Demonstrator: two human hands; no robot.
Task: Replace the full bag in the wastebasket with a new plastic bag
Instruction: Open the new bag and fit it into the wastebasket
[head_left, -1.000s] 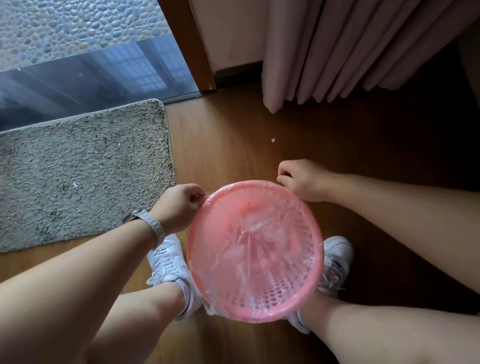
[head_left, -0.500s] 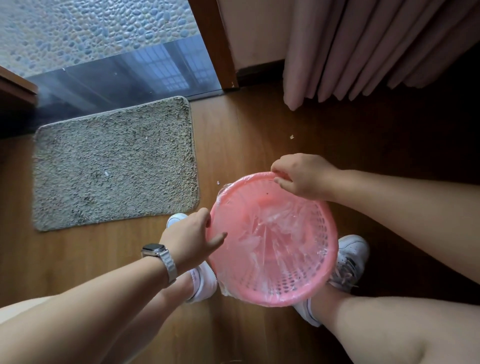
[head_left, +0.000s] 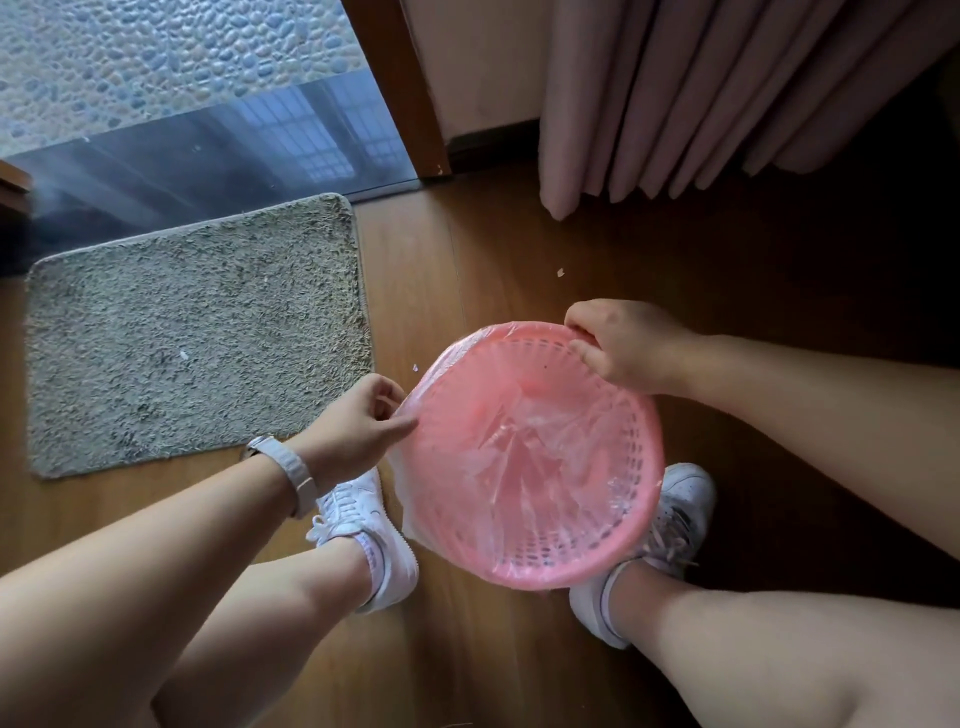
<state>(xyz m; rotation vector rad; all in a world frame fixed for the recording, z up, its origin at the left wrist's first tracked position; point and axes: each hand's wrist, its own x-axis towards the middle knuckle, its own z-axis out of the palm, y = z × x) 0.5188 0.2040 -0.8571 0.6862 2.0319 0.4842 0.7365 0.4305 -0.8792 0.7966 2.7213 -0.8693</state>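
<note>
A pink wastebasket (head_left: 540, 452) with perforated walls stands on the wooden floor (head_left: 467, 270) between the person's two white sneakers, the left sneaker (head_left: 366, 530) just beside its left side and the right sneaker (head_left: 675, 514) partly tucked under its right rim. A clear plastic bag (head_left: 519, 447) lines the inside of the basket, crumpled over the bottom, and its edge is folded over the rim along the far and left sides, hanging down the outer wall on the left. The left hand (head_left: 358, 428), with a pale watch (head_left: 291, 475) on its wrist, is at the left rim; its thumb and fingers are closed in a pinch on the bag's edge where the film drapes over the rim. The right hand (head_left: 623, 345) is at the far right part of the rim, fingers curled shut over the rim and the film there, the thumb lying inside the basket against the wall. A grey shaggy mat (head_left: 197, 332) lies on the floor to the left, well apart from the basket, with a glass door behind it. Pink curtains (head_left: 701, 93) hang at the far right, their hems near the floor.
</note>
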